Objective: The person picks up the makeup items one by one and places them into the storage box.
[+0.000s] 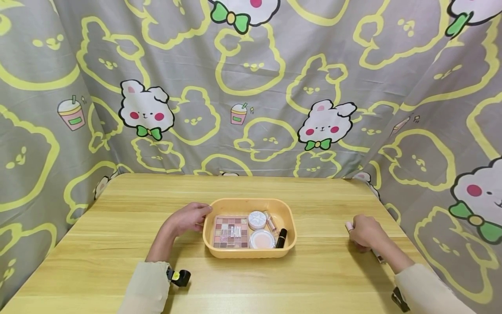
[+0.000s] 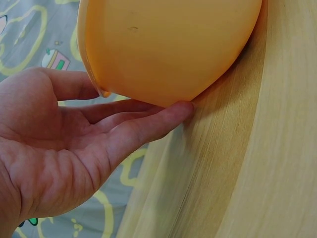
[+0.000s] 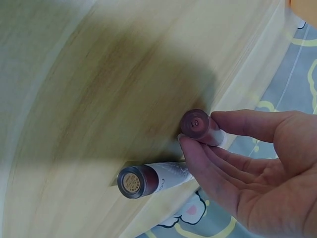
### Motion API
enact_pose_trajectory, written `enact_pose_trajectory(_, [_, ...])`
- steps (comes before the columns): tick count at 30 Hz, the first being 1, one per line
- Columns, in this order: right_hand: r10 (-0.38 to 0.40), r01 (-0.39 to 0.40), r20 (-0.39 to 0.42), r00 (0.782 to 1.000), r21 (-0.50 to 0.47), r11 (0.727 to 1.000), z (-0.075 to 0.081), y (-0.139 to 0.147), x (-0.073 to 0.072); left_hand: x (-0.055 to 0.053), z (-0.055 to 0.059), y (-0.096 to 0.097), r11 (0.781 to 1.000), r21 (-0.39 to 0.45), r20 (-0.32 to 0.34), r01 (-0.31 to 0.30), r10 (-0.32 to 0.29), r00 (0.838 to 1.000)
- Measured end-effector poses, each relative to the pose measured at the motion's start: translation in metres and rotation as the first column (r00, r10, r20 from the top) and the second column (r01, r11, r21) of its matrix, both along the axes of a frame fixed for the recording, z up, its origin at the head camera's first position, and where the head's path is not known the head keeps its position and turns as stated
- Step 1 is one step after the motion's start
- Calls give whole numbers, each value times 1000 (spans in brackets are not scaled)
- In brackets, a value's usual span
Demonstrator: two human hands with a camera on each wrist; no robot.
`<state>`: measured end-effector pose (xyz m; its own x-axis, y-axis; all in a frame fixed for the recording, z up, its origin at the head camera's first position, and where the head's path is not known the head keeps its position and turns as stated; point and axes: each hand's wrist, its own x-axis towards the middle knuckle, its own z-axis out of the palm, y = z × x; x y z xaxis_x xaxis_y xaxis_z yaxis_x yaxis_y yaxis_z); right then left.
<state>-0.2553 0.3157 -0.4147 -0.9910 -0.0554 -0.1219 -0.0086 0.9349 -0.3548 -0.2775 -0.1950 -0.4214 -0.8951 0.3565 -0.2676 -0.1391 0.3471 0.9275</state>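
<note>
My left hand [image 1: 191, 218] holds the left end of a yellow plastic basket [image 1: 251, 253]. In the left wrist view its thumb [image 2: 74, 85] is at the rim and the fingers lie along the outer wall. Inside the basket are an eyeshadow palette [image 1: 230, 232], a round white compact with a star [image 1: 257, 220], a clear-lidded powder compact [image 1: 262, 240], a slim clear tube [image 1: 271, 222] and a black lipstick tube [image 1: 281, 238]. At the right, my right hand [image 1: 366, 233] pinches a lip gloss tube [image 3: 195, 125] between thumb and fingertips, its dark reddish end facing the camera.
A second lip gloss tube [image 3: 153, 179], with a round sticker on its end, lies on the table just beside the right fingers. The wooden table [image 1: 313, 279] is bordered at the back and sides by a grey curtain [image 1: 188, 65] printed with cartoon animals.
</note>
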Motion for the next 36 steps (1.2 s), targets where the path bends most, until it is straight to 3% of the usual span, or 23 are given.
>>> enact_pose_trajectory(19, [-8,7,-1,1000,-21,1000,0,-2,2,1,0,0,1000,10,9,-5,5,1000])
enact_pose_trajectory(36, [22,-22,-64,998,2,1000,13,-22,-7,0,-1,0,1000,6,8,-8,8,1000])
